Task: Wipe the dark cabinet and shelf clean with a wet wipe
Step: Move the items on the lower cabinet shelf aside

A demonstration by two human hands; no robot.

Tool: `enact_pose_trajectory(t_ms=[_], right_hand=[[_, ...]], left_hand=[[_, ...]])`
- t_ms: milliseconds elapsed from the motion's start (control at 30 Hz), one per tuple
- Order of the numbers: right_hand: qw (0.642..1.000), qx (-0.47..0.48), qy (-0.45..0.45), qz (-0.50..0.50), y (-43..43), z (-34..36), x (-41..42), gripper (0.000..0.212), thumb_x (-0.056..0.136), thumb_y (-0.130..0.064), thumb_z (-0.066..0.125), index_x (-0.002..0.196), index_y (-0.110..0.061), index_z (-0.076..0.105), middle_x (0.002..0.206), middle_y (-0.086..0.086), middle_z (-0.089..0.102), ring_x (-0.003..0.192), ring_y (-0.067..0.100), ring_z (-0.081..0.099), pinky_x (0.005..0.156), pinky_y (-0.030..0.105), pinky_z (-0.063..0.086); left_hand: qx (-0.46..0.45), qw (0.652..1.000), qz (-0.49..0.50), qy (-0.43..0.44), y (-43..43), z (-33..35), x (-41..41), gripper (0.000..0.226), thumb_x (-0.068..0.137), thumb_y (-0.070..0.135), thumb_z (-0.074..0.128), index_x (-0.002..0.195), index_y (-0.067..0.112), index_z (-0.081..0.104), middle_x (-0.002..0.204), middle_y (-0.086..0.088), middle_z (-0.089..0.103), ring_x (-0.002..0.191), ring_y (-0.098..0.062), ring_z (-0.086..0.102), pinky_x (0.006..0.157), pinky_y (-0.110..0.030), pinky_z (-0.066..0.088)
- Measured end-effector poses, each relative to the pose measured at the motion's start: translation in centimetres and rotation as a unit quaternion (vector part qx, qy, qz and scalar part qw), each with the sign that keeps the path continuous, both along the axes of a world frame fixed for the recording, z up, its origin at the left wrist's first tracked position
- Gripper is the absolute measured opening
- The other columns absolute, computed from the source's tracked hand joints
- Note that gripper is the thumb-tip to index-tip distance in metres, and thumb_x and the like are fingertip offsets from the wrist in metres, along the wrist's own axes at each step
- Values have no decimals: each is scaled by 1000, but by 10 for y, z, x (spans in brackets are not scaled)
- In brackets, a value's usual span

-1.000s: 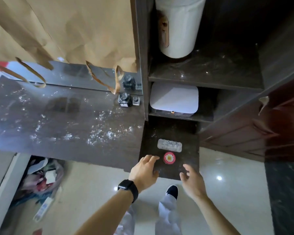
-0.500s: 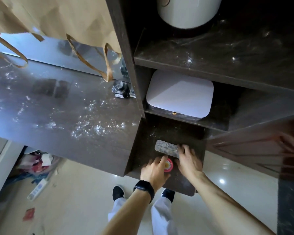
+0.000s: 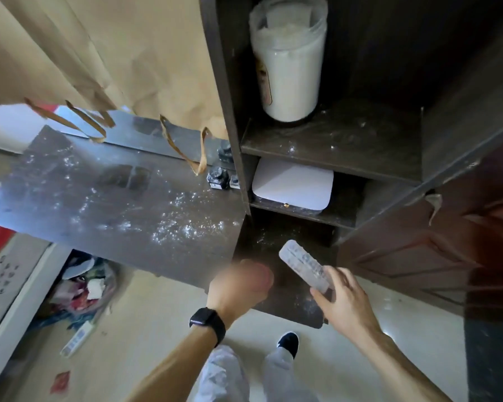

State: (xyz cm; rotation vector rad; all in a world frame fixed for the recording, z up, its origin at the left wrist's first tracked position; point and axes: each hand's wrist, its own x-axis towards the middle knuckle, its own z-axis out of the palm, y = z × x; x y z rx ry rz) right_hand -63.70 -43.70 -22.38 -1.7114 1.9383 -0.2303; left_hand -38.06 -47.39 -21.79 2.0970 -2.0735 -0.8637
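The dark cabinet has three shelves, all flecked with white dust. My right hand holds a silver blister pack lifted off the lowest shelf. My left hand is blurred and curled shut at that shelf's front left corner, with a reddish tint at its fingers. The small round red item is not visible on the shelf. A dusty dark cabinet top stretches to the left. No wet wipe is in view.
A white jar stands on the top shelf and a flat white box on the middle one. Small dark bottles and a brown paper bag sit on the cabinet top. The cabinet door hangs open on the right. Litter lies on the floor.
Both hands reached onto the lowest shelf. My right hand picked up the blister pack, and my left hand closed over the round red item, which has left the shelf.
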Motion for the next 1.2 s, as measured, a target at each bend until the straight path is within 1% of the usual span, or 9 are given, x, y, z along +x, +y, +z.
enact_pose_trajectory(t_ms=[100,200,400,600,700,767,967,1100,1200], right_hand=[[996,-85,-24,-20,-7,49,5,54,86,-35,74,133,-18,54,126,0,51,107,22,60,83,27,44],[993,-113,-24,-16,-36,84,17,52,90,-32,69,136,-17,50,130,4,47,107,23,60,84,31,48],[989,-108,98,25,-116,96,50,46,96,-26,60,133,-3,48,129,19,47,117,37,49,99,39,38],[980,-90,174,29,-157,80,72,51,97,-20,53,143,-3,41,143,17,47,135,31,38,113,39,25],[979,-105,172,-23,-141,73,87,54,97,-28,55,147,-14,40,154,14,36,136,36,35,106,43,37],[977,-122,173,-21,-126,67,100,53,98,-33,51,148,-20,40,158,8,31,138,34,33,101,46,43],[981,-68,179,-12,-134,59,119,60,103,-44,27,157,-21,17,167,7,10,153,26,9,119,54,20],[988,-49,148,-21,-153,62,121,65,102,-43,28,158,-15,12,167,11,2,154,26,-2,123,54,10],[992,-48,117,-13,-158,62,120,70,101,-44,33,157,-9,9,166,14,1,154,28,-5,123,51,8]], left_hand=[[-61,998,21,5,-3,34,17,61,66,64,64,120,36,55,100,11,66,90,-13,58,69,-25,44],[-99,995,25,7,-11,54,27,64,66,65,62,122,33,55,99,9,67,91,-14,58,66,-25,43],[-106,994,11,26,-34,79,41,60,66,67,63,118,38,55,94,12,61,88,-15,59,66,-26,42],[-107,993,-23,52,-55,90,58,64,66,72,60,119,36,55,89,11,52,81,-12,50,69,-28,44],[-98,992,-40,62,-64,89,64,63,68,67,66,121,34,55,93,8,57,90,-18,57,71,-30,46],[-101,992,-49,62,-71,89,68,62,69,64,68,121,34,55,89,11,50,91,-20,59,70,-29,45],[-95,992,-68,56,-86,85,78,65,68,70,62,123,35,55,103,2,64,90,-18,57,71,-30,46],[-93,992,-65,53,-89,86,80,71,62,79,51,121,38,55,99,4,62,89,-18,59,70,-27,41],[-96,992,-62,55,-90,87,81,72,62,80,51,121,38,55,97,6,60,81,-12,50,69,-26,40]])
